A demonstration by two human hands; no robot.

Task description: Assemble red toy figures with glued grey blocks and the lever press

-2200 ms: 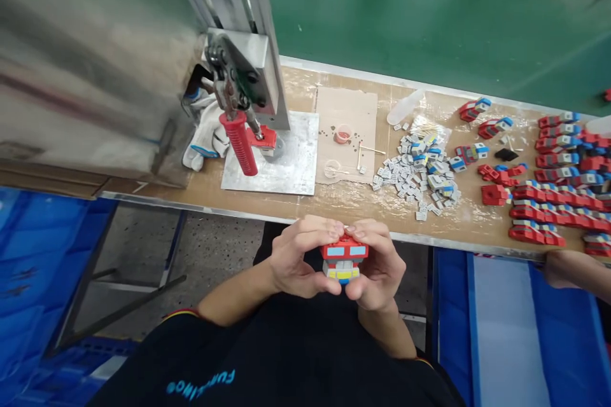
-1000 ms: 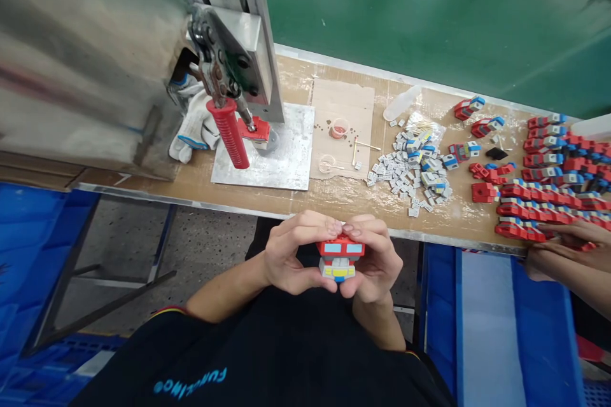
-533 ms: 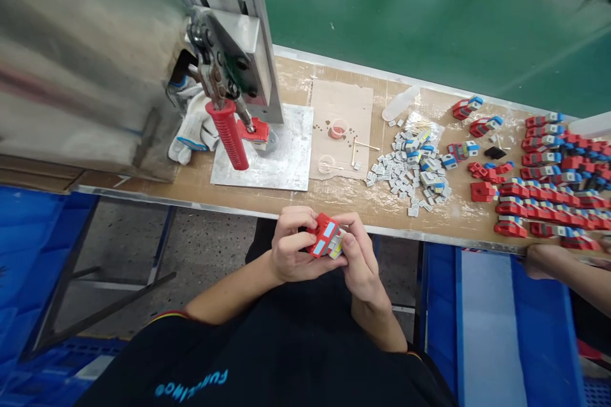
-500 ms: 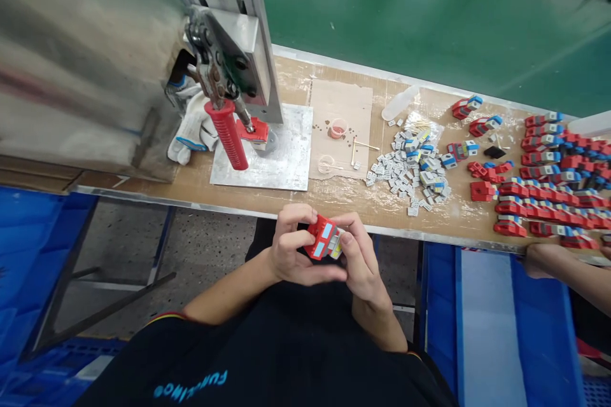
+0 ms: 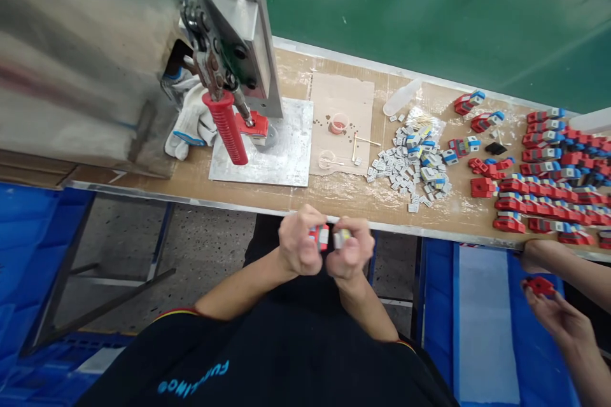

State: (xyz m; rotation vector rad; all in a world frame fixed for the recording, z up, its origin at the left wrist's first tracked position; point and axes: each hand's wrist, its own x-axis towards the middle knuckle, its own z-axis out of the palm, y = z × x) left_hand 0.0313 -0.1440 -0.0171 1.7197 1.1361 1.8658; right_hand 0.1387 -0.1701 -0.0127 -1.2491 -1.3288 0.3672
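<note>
My left hand is closed round a red toy vehicle body, its fingers hiding most of it. Pinched in my right hand is a small grey-and-yellow toy part. A narrow gap separates the two pieces, which I hold in front of me at the table's edge. Beyond them on the table, a pile of small grey pieces lies with some blue and yellow parts among them. A toggle press with a red handle stands to the left, its tip down on a red toy piece.
A cardboard sheet carries a small cup of red stuff, a clear lid and cotton swabs. White gloves lie by the press. Rows of red toy vehicles fill the right. Another person's hand holds a red piece.
The grey-and-yellow part has come away from the red body; my hands have drawn slightly apart, one piece in each. At right, another person's hand with a red piece has come into view.
</note>
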